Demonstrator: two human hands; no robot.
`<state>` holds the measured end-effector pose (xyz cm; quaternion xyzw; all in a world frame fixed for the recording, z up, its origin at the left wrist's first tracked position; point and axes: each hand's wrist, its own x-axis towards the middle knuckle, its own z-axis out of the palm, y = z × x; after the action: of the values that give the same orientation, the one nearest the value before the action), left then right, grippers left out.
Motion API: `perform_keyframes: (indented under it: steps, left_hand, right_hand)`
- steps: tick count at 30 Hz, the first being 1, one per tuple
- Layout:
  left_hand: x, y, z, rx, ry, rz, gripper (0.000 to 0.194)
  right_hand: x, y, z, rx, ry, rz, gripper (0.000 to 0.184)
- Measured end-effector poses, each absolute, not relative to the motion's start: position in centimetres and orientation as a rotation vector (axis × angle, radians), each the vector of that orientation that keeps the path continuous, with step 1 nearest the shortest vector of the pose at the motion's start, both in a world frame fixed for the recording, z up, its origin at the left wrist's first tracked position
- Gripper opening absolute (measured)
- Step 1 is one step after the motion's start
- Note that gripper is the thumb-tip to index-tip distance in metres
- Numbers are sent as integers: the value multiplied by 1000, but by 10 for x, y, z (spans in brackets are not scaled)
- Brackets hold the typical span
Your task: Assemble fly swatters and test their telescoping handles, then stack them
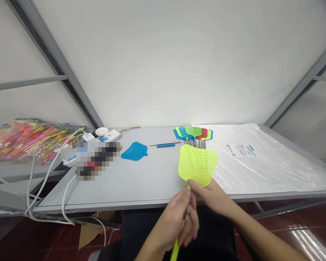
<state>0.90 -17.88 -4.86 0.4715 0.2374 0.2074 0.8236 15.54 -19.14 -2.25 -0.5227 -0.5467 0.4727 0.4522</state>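
Observation:
A yellow-green fly swatter head [197,164], perforated and rounded square, is held up over the table's front edge. My right hand [206,190] pinches the base of this head, thumb on its near face. Just below, my left hand [180,219] wraps round the thin metal shaft, and a yellow-green handle [175,250] sticks out beneath it. The joint between head and shaft is mostly hidden by my fingers. Beyond lie a loose blue swatter head [135,150] and a metal rod with a blue handle [165,145].
Several fly swatters [195,132] lie fanned at the back. A white plastic bag with a label [260,163] covers the table's right side. Power strips [110,136] with white cables stand left, near bagged colourful items [29,141]. A blurred patch [97,161] hides something.

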Motion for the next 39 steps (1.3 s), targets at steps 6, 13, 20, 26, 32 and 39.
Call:
perform_keyframes:
  steps: [6,13,20,26,32,39]
  left_hand:
    - [-4,-177,-33,1287,636,411,41]
    - [-10,-189,-43,1376,724,310,42]
    - [-9,-193,-49,1431,798,362,41]
    - [-25,-181,-36,1761,842,269,40]
    - [-20,-175,-37,2000,985,256,35]
    - [-54,-154,-16,2194,1155,188,33]
  right_hand:
    - [179,-186,-15,-1353,-1231,868,33]
    - [190,-188,-19,-1347,-1063,835,44]
    - [182,-193,-19,-1416,-1327,903,50]
    - [236,-167,5,-1190,-807,627,47]
    - [178,-192,-28,-1225,-1023,1200,41]
    - [205,-172,-11,-1148,-828,870,37]
